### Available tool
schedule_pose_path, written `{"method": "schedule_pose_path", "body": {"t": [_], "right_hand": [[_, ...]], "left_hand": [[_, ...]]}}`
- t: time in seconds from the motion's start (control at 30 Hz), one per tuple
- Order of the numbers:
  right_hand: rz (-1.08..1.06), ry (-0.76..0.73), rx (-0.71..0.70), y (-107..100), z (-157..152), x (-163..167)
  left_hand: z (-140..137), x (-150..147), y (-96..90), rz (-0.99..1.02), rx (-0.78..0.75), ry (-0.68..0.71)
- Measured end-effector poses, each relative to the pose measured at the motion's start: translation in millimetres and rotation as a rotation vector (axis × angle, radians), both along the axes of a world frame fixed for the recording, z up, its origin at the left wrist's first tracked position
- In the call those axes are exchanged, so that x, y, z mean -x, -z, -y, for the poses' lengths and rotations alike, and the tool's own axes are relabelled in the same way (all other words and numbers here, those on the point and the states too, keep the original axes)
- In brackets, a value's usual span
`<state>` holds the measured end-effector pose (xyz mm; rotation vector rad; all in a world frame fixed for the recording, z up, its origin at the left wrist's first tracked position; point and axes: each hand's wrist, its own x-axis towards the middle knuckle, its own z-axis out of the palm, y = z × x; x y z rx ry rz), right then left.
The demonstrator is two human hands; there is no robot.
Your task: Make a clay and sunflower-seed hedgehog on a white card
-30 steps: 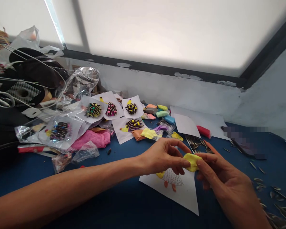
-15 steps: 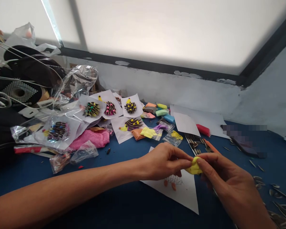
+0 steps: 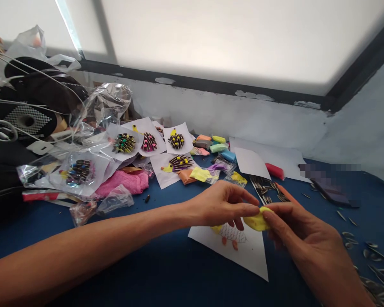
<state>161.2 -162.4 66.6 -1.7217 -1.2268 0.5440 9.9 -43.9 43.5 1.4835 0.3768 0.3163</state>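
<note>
My right hand (image 3: 307, 234) pinches a soft lump of yellow modelling clay (image 3: 257, 220) between thumb and forefinger. The lump is stretched out, with its rounded end pointing left. My left hand (image 3: 225, 204) is right beside it, fingers apart, its thumb tip at the lump's upper edge. Below both hands lies a white sheet with a hedgehog drawing (image 3: 233, 233). It has a scribbled body, a yellow patch at the head, and two orange-brown feet. My left fingers hide part of the drawing.
Finished hedgehogs of clay and seeds (image 3: 177, 140) lie on paper at the back left. Packets of coloured clay (image 3: 201, 174) are heaped in the middle. Sunflower seeds (image 3: 265, 187) sit in a tray, more are scattered right. A dark phone-like object (image 3: 329, 187) lies back right.
My left fingers have loosened from the yellow clay and spread somewhat. More of the lump shows, and the yellow head of the drawing has come into view. My right hand keeps its pinch.
</note>
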Motion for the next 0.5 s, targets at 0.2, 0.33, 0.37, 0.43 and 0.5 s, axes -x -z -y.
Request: {"method": "schedule_pose_path", "body": {"t": [0.2, 0.33, 0.37, 0.43, 0.5], "right_hand": [[-0.009, -0.021, 0.031, 3, -2, 0], [0.051, -0.092, 0.07, 6, -1, 0], [0.067, -0.113, 0.08, 6, -1, 1], [0.082, -0.11, 0.081, 4, -1, 3], [0.077, -0.078, 0.075, 2, -2, 4]], "left_hand": [[-6, 4, -6.7, -0.058, -0.069, 0.074], [-11, 9, -11.7, -0.142, -0.169, 0.147], [-12, 10, -12.6, -0.159, -0.176, 0.154], [-15, 12, -13.2, -0.165, -0.149, 0.177], [-17, 12, -12.5, -0.145, -0.101, 0.202]]}}
